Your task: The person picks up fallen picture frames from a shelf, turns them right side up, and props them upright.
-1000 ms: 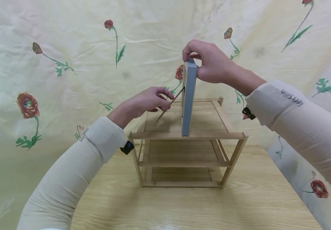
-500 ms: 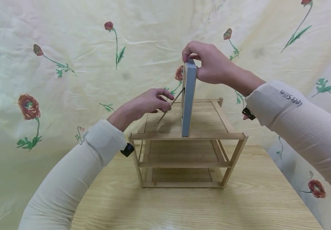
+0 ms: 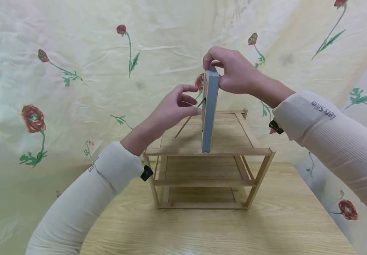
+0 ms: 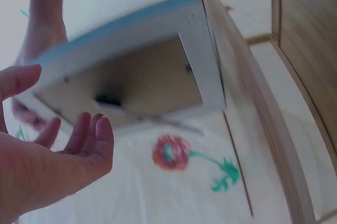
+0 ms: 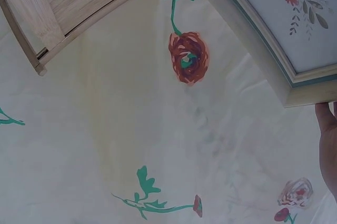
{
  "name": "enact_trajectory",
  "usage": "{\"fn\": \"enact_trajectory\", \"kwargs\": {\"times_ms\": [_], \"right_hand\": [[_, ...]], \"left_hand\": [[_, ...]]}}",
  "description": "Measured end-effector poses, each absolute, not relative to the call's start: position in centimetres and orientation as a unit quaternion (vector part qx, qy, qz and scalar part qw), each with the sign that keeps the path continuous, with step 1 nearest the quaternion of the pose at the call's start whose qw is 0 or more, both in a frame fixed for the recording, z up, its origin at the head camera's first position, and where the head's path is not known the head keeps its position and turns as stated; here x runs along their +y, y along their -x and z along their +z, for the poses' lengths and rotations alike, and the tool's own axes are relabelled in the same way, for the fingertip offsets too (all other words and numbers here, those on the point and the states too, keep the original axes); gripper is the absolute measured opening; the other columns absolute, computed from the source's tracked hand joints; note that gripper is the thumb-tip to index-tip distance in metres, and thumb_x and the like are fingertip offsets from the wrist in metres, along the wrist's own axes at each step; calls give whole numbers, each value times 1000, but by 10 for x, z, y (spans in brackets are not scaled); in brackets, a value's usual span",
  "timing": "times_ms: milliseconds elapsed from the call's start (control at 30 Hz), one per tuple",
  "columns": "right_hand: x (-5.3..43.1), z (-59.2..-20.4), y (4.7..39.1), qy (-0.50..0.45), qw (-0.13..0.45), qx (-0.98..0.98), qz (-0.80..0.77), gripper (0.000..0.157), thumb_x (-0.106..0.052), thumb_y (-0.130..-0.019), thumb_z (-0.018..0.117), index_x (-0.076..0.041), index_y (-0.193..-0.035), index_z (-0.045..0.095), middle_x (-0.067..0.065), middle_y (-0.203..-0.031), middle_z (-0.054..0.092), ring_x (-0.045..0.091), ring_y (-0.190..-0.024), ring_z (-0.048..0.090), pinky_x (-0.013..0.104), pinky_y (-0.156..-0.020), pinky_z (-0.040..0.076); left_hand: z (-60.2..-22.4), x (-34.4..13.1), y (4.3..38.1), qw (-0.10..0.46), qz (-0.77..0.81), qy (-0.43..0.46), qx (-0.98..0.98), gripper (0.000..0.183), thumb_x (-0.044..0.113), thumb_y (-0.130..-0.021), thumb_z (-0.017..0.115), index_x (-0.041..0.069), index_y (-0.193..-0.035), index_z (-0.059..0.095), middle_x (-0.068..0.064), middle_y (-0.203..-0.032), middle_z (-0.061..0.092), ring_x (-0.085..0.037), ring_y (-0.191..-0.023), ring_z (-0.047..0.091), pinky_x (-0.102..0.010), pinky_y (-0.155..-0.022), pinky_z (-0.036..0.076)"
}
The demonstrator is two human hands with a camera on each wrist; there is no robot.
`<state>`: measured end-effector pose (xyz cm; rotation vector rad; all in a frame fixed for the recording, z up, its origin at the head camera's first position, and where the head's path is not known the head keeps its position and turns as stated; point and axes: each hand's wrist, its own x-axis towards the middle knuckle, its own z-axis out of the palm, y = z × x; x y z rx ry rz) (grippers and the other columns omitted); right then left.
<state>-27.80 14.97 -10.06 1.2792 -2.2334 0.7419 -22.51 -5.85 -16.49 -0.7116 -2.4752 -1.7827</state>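
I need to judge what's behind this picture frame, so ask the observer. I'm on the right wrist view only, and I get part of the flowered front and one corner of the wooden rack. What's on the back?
Observer: A thin support leg slants out from the back of the picture frame.
Operator: Good. Where's the left grip?
Observer: On the back side, close by that leg, fingers apart from the thumb. Whether it touches the leg, I can't tell.
Operator: And how many levels does the wooden rack have?
Observer: Three; the head view shows them one above another.
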Motion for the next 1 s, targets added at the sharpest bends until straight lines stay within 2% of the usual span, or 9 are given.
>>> {"fn": "enact_trajectory", "kwargs": {"times_ms": [167,333,467,600,700,1000], "right_hand": [[150,-101,279,-466,237,-808,273,28,18,-75,59,1,-96,54,5,-96,55,7,-99,50,37,-104,44],[148,-102,278,-469,235,-806,275,26,15,-77,63,2,-97,54,6,-97,56,7,-99,50,37,-104,44],[147,-101,279,-471,239,-806,268,28,19,-75,57,2,-97,54,5,-97,56,7,-99,50,36,-104,44],[146,-99,280,-472,246,-807,257,33,22,-72,49,2,-97,54,5,-97,56,6,-98,49,36,-103,45],[147,-99,279,-469,247,-809,256,33,22,-71,48,1,-97,54,4,-97,55,6,-97,49,37,-103,45],[148,-100,280,-463,246,-812,256,37,23,-69,45,1,-98,55,5,-97,54,6,-97,49,37,-103,45]], "left_hand": [[-168,-43,214,43,-568,215,-793,63,23,-84,75,20,-137,41,-9,-119,54,-22,-109,53,-34,-87,49],[-172,-38,211,83,-566,212,-792,60,22,-84,74,20,-135,43,-7,-118,54,-26,-112,51,-36,-87,48],[-177,-34,209,109,-555,219,-795,59,26,-84,76,18,-134,44,-4,-113,56,-20,-102,55,-33,-84,50],[-185,-26,204,125,-548,216,-799,65,34,-80,80,18,-131,42,-2,-105,58,-16,-90,59,-29,-76,52],[-191,-18,203,141,-547,217,-796,66,33,-80,80,17,-130,41,-3,-99,58,-15,-83,61,-28,-70,53],[-195,-9,203,177,-507,204,-818,59,29,-82,78,15,-126,41,-3,-95,56,-15,-81,59,-26,-69,50]]}}
